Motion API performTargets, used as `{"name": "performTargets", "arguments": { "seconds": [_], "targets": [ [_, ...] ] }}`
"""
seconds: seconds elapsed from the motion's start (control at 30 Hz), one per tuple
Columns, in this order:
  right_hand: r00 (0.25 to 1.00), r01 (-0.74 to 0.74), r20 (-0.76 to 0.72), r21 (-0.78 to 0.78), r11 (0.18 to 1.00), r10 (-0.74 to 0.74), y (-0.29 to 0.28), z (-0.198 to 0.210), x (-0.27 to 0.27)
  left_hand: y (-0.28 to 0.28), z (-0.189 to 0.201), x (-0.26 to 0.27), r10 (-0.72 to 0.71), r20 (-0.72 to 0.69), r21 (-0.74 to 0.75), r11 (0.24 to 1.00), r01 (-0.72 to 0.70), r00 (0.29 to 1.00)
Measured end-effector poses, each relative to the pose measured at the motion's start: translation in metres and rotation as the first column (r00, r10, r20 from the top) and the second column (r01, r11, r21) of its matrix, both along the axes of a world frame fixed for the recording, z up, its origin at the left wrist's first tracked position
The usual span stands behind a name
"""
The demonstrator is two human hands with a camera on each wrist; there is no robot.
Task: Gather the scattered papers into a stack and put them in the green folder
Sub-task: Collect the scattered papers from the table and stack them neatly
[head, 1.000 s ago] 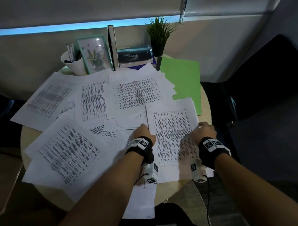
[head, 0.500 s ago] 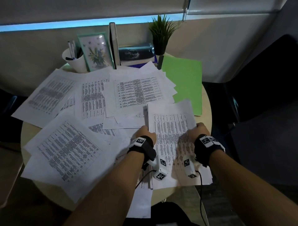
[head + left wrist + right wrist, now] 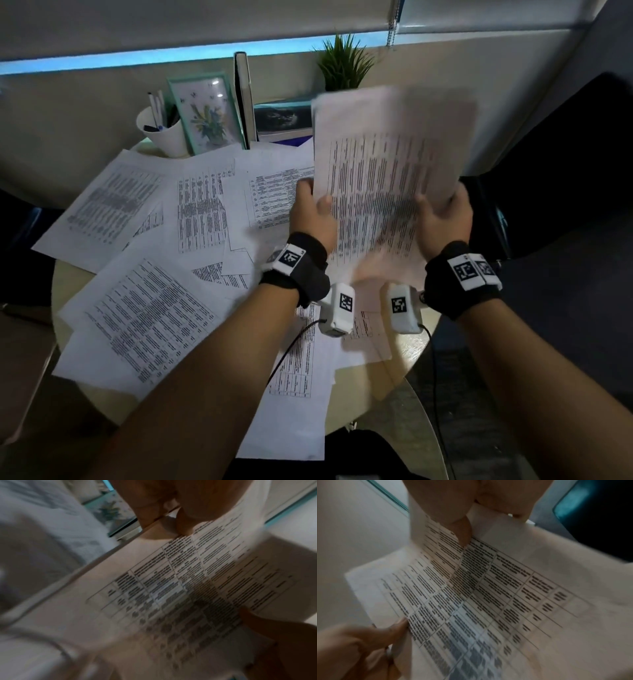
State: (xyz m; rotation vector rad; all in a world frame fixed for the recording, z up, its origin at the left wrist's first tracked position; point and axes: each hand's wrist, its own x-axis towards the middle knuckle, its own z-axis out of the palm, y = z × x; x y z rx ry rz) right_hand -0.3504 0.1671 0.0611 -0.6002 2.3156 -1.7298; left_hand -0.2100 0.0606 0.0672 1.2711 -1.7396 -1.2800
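Left hand and right hand each pinch a side edge of the raised sheets (blurred), clear above the bench.

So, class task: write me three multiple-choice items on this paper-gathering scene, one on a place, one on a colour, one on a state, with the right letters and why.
1. Where is the white pen cup?
A. At the table's far left, beside the picture frame
B. On the floor
C. In the person's lap

2. What colour is the picture frame's border?
A. Red
B. Teal
C. Black

3. What state are the held papers in?
A. Flat on the table
B. Raised off the table, gripped at both side edges
C. Rolled into a tube

Answers:
1 A: the cup stands just left of the frame at the far edge of the table.
2 B: the frame's border shows teal.
3 B: the left hand and right hand each pinch a side edge, the sheets lifted and blurred.
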Motion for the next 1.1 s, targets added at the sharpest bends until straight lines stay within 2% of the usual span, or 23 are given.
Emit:
{"name": "performTargets", "arguments": {
  "seconds": [0.1,0.13,0.23,0.4,0.63,0.77,0.93,1.03,1.1],
  "targets": [
    [1.000,0.026,0.010,-0.205,0.978,-0.025,0.004,0.014,-0.002,0.003,0.013,-0.001,-0.011,-0.079,-0.141,0.990,0.000,0.997],
    [1.000,0.028,0.009,-0.230,0.973,-0.026,0.007,0.015,-0.002,0.005,0.011,0.000,-0.025,-0.083,-0.177,0.984,0.010,0.996],
    [0.999,0.040,0.021,-0.217,0.975,-0.037,0.017,0.004,0.000,0.017,-0.001,0.006,-0.076,-0.080,-0.202,0.978,0.059,0.994],
    [0.989,0.056,0.148,-0.178,0.982,-0.030,0.022,-0.013,0.008,0.029,-0.019,0.004,-0.159,0.072,-0.144,0.975,0.168,0.985],
    [0.990,0.115,0.102,-0.181,0.977,-0.098,0.007,0.001,0.001,0.030,-0.006,-0.013,-0.148,0.091,-0.100,0.983,0.157,0.985],
    [0.985,0.104,0.148,-0.071,0.992,-0.093,0.011,-0.013,-0.001,0.033,-0.017,-0.009,-0.161,0.073,-0.030,0.986,0.163,0.984],
    [0.996,0.051,0.070,0.039,0.998,-0.054,0.015,0.000,-0.015,0.028,-0.008,-0.012,-0.134,0.038,-0.028,0.990,0.135,0.990],
    [0.996,-0.036,0.091,0.274,0.961,0.012,0.017,0.009,-0.028,0.025,-0.006,-0.015,-0.149,0.104,0.072,0.987,0.142,0.983],
    [0.988,-0.109,0.144,0.460,0.881,0.047,0.016,0.004,-0.034,0.025,-0.012,-0.013,-0.190,0.200,0.174,0.972,0.156,0.961]
  ]
}}
